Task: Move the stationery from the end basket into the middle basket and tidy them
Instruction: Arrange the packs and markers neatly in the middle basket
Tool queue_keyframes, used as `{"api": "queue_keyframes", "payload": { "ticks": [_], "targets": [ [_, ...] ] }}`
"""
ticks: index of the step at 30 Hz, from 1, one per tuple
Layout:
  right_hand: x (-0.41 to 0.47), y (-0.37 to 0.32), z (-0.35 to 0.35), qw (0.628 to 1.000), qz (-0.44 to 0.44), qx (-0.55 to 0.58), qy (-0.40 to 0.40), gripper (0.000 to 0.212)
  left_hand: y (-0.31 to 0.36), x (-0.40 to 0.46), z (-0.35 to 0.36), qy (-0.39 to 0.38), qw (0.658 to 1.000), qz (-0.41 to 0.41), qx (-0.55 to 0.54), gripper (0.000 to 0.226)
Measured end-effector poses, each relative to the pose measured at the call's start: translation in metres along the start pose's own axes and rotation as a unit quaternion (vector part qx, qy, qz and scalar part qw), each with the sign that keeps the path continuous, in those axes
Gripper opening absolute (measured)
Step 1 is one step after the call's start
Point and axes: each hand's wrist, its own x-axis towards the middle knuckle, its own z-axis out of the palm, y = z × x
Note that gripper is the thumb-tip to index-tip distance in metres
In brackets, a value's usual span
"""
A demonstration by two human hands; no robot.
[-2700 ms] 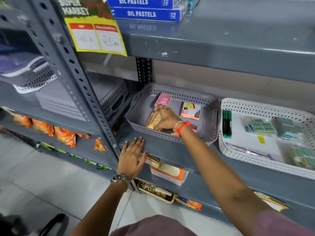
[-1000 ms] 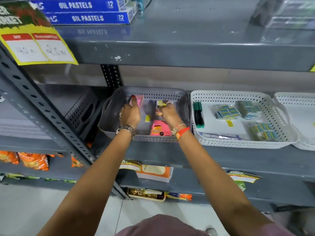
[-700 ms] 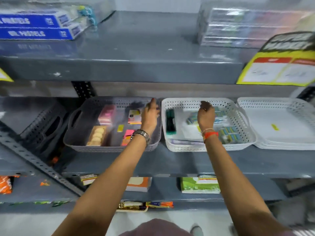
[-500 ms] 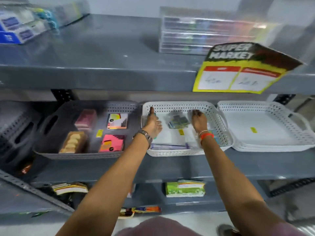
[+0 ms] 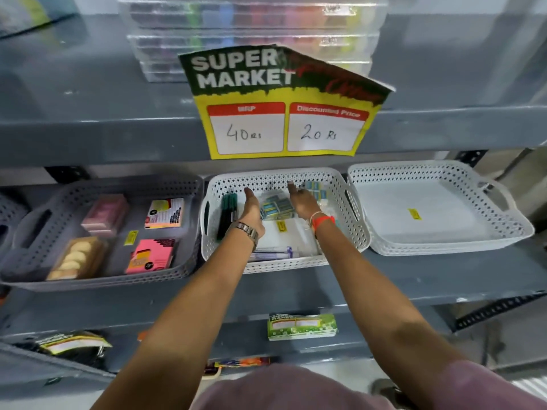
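Three baskets stand in a row on the grey shelf. The middle white basket (image 5: 281, 264) holds green markers (image 5: 228, 211) at its left, blue packets (image 5: 276, 208) in the centre and a clear pen packet (image 5: 275, 253) at the front. My left hand (image 5: 251, 208) and my right hand (image 5: 302, 199) are both inside it, fingers stretched out, on either side of the blue packets. Neither hand grips anything. The right white basket (image 5: 444, 250) holds only a yellow sticker. The left grey basket (image 5: 97, 281) holds a pink sticky pad (image 5: 151, 255), a yellow pad (image 5: 165, 213) and two small boxes.
A yellow price sign (image 5: 284, 113) hangs from the shelf above, just over the middle basket's back edge. Clear plastic boxes (image 5: 251, 31) are stacked on that upper shelf. A green label (image 5: 302, 325) and other packets lie on the lower shelf.
Both hands left the grey basket and moved right into the middle white basket. The view swung right with them, bringing the price sign and the right basket into sight.
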Motion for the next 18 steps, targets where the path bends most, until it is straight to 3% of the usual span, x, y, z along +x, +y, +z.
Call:
{"api": "queue_keyframes", "payload": {
  "ticks": [8,18],
  "targets": [
    [-0.005,0.005,0.004,0.999,0.003,0.041,0.012,0.065,0.002,0.002,0.003,0.021,0.998,0.047,0.043,0.082],
    [-0.006,0.003,0.007,0.998,0.003,0.062,0.008,0.067,0.008,0.009,-0.008,0.022,0.999,0.044,-0.002,0.082]
  ]
}}
